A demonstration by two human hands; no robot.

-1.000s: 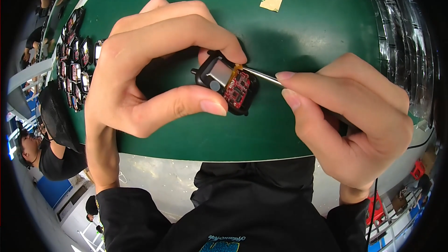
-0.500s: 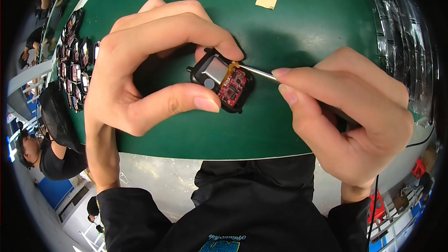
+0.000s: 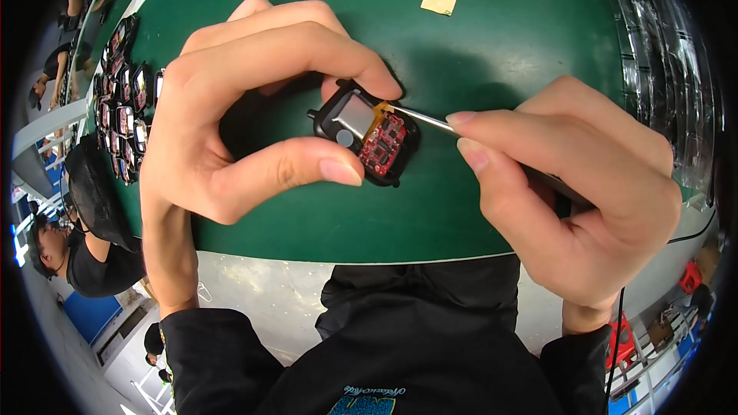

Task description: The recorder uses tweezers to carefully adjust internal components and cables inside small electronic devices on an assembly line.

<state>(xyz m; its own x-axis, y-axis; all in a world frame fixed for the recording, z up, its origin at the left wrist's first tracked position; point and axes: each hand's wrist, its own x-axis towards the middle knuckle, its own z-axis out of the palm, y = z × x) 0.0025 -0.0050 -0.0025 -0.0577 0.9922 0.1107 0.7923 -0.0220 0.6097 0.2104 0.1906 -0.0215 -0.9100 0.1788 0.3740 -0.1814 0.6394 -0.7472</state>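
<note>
A small black device housing [image 3: 327, 117] is held tilted above the green table, gripped at its edges between the thumb and fingers of my left hand [image 3: 223, 107]. Its inside faces up: a silver battery cell [image 3: 355, 117], a grey round disc [image 3: 344, 138], a red circuit board [image 3: 384, 144] and a strip of amber tape [image 3: 380, 117] between cell and board. My right hand [image 3: 584, 184] pinches a thin metal tool [image 3: 423, 117], perhaps tweezers. The tool's tip touches the tape's upper end. Its rear part is hidden in the palm.
Several similar open housings [image 3: 123, 119] stand grouped at the table's left edge. Small yellowish paper pieces [image 3: 439, 0] lie on the green tabletop [image 3: 507, 23]. Clear plastic trays [image 3: 653, 69] line the right side. A person in black [image 3: 100, 261] is at the far left.
The tool's tip has shifted very slightly, and the raised, crumpled end of the amber tape now looks flatter against the housing. My left hand and the housing stay in place.
</note>
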